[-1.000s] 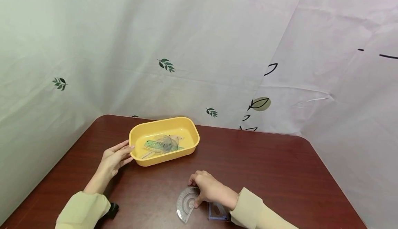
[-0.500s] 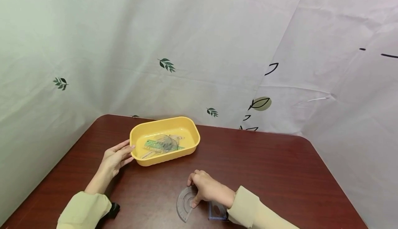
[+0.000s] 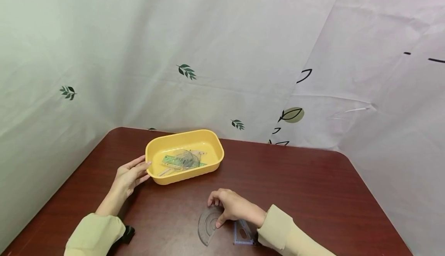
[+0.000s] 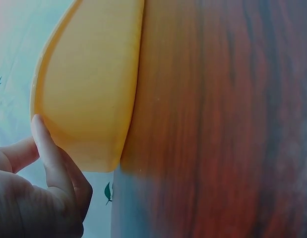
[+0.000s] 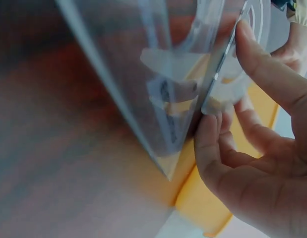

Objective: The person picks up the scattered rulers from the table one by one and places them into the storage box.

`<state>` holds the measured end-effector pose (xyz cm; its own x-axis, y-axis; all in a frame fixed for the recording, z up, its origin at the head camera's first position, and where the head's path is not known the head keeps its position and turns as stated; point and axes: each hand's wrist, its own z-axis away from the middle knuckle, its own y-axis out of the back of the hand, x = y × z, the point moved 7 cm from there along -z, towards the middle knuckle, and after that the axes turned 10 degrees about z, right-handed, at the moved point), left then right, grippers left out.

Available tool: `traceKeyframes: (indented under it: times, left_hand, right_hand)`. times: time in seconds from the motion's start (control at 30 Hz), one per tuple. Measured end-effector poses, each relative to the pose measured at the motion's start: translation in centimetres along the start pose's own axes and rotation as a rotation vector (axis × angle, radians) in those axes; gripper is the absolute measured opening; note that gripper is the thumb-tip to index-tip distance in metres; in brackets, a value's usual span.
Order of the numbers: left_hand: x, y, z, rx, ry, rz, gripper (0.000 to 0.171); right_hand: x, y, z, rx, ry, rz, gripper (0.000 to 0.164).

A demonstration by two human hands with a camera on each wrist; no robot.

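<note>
A yellow plastic tray [image 3: 187,177] stands at the back left of the table, with clear and green rulers [image 3: 184,161] lying in it. My left hand [image 3: 126,175] holds the tray's left end, fingertips at the rim; the left wrist view has a fingertip on the wall's upper edge. At the front middle, my right hand [image 3: 233,206] pinches a clear protractor [image 3: 206,229] between thumb and fingers. Under that wrist lies a clear set square [image 3: 243,236] with blue markings, partly covered by the sleeve. The right wrist view shows the set square [image 5: 138,94] large beside the protractor [image 5: 227,82].
The dark red-brown wooden table [image 3: 295,186] has rounded back corners. White cloth [image 3: 243,55] printed with leaves hangs behind it and along both sides. A black strap piece [image 3: 128,234] shows at the left sleeve.
My right hand and the protractor have risen slightly, and the protractor now looks duller, without its earlier shine. More of the set square shows. My left hand and the tray stay put.
</note>
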<state>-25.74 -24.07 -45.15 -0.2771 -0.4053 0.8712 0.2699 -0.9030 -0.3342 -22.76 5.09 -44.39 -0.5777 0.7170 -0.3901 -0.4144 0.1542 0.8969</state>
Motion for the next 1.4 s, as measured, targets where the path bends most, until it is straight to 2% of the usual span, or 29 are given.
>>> traceKeyframes:
  times: [0.33,0.6,0.77,0.87,1.0,1.3,1.4]
  left_hand:
    - [-0.1,-0.2,0.0,-0.012,-0.014,-0.005,0.075]
    - [-0.1,-0.1,0.0,0.005,-0.013,-0.004,0.074]
    - [-0.1,-0.1,-0.1,0.007,-0.016,0.001,0.075]
    - [-0.1,0.0,-0.1,0.004,-0.014,0.004,0.075]
    - [0.0,0.0,0.0,0.000,-0.013,0.007,0.075]
    - [-0.1,0.1,-0.1,0.001,-0.013,0.010,0.075]
    - [-0.1,0.2,-0.1,0.004,-0.013,0.009,0.075]
  right_hand:
    - [1.0,0.1,-0.3,0.003,0.065,-0.263,0.019]
    - [1.5,0.6,-0.5,-0.053,0.153,-0.386,0.013]
    - [2.0,0.5,-0.9,-0.106,0.127,-0.495,0.015]
    - [2.1,0.7,-1.1,-0.108,0.097,-0.545,0.017]
    - [2.2,1.4,-1.5,-0.066,0.054,-0.587,0.020]
    - [2.9,5.0,-2.4,0.171,-0.086,-0.713,0.021]
    - [3.2,5.9,-2.8,0.211,-0.123,-0.722,0.023]
